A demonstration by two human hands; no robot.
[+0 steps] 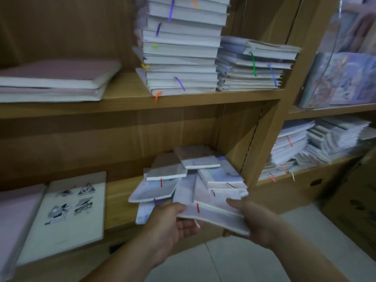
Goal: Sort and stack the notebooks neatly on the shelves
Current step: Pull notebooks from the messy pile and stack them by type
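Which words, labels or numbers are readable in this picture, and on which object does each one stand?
"NFINI" (perhaps "INFINI", the first letter is unclear): on the large white book at the lower left.
The other logos on that cover: too blurred to read.
Small notebooks held by the left hand and the right hand: no readable text.
Dark prints on the cardboard box: too blurred to read.

Jumbled notebooks [191, 180] (lower shelf [120, 200]) below tall stack [181, 58]
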